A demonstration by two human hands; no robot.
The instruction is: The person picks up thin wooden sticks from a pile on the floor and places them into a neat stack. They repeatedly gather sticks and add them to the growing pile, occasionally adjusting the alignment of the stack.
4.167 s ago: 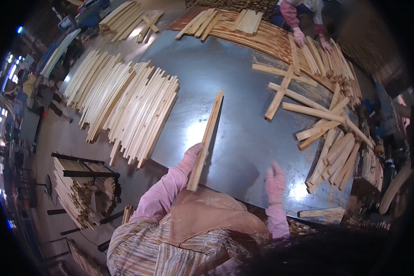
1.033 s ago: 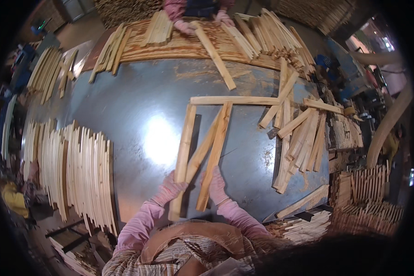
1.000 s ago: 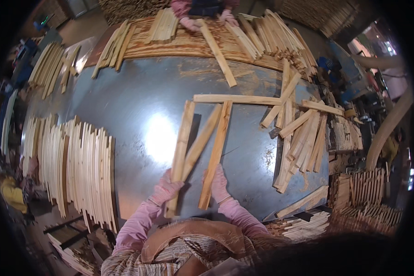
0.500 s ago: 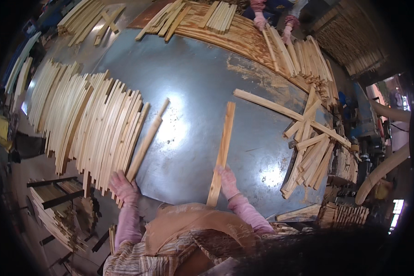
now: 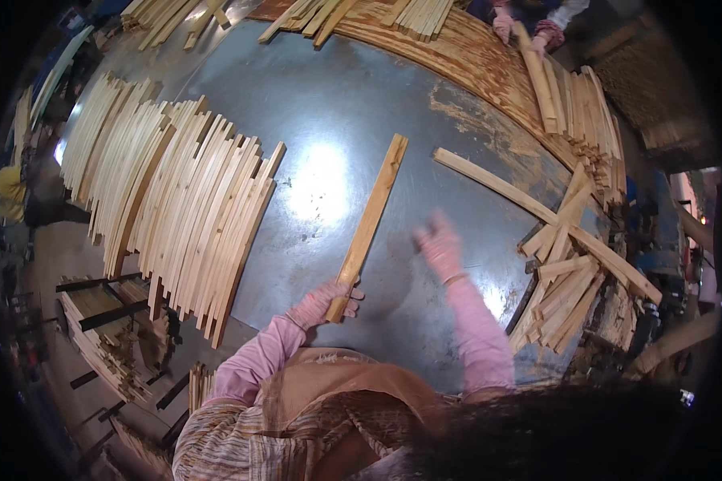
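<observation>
My left hand [image 5: 322,303], in a pink glove, is closed around the near end of a wooden strip [image 5: 375,208]. The strip slants away from me across the grey metal tabletop [image 5: 297,104]. Over the table to the right of it, my right hand [image 5: 440,247] is blurred by motion; its thumb and fingers look apart, with nothing between them. To the left lies a wide row of pale wooden strips [image 5: 192,216], set side by side with uneven ends. A loose pile of strips [image 5: 565,301] lies crossed at the right, one long strip [image 5: 493,186] reaching out of it toward the middle.
At the far right, a co-worker's gloved hands [image 5: 525,30] hold strips above another stack [image 5: 590,108]. A worn wooden board [image 5: 393,42] borders the far side, bearing more strips [image 5: 425,18]. A rack of wood [image 5: 104,337] stands low at the left. Sawdust [image 5: 477,116] marks the tabletop.
My left hand has left the row and now grips the strip that my right hand held. My right hand has let go and moved right and away. The row's end pieces now lie together.
</observation>
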